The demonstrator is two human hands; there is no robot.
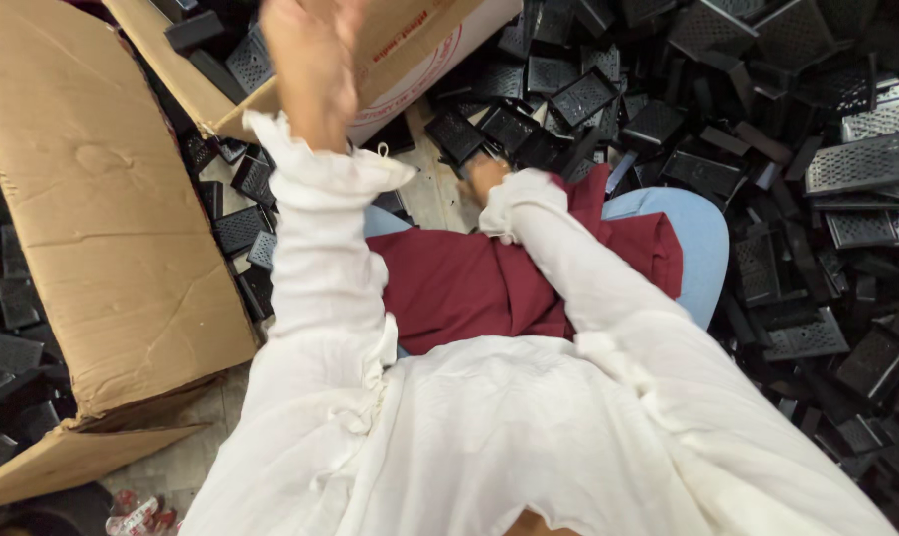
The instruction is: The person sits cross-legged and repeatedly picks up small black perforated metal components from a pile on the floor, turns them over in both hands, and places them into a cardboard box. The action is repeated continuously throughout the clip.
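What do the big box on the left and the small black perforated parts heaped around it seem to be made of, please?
Box: brown corrugated cardboard, matte, creased and dented, with raw flap edges. Black parts: probably moulded plastic, judging by their dull sheen and uniform grid holes; metal cannot be ruled out.

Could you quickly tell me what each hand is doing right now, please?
Left hand: raised, blurred; grip cannot be told.
Right hand: down among black grater pieces; grip cannot be told.
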